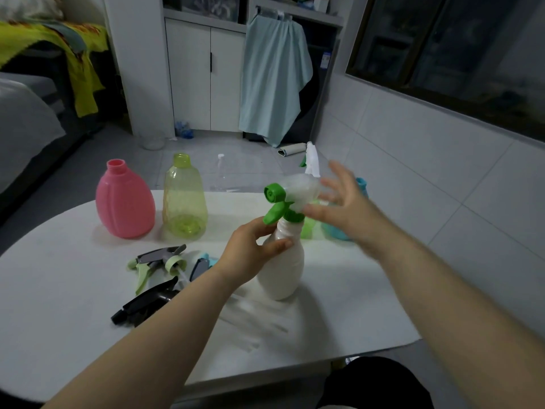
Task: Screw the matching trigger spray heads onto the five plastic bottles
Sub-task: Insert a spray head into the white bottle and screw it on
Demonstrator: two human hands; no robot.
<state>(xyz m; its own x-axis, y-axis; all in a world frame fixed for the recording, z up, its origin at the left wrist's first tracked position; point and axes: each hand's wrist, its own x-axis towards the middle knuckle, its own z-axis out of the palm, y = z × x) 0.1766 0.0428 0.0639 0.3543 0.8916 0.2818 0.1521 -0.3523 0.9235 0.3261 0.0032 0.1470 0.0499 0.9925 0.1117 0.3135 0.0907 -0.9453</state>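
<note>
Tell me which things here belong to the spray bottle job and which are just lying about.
Job: white bottle with green-and-white spray head, gripped by the left hand; right hand open beside it; pink bottle; yellow bottle; blue bottle; pale green spray head; black spray head; blue spray head.
Lying about: hanging cloth; yellow blanket; roll on the floor.

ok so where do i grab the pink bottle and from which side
Take the pink bottle by its narrow neck, probably coming down from above. It stands upright with no head on, so the neck is free. The body looks too wide to wrap easily. The yellow bottle stands close beside it, so a sideways reach from that side would be tight.
</note>
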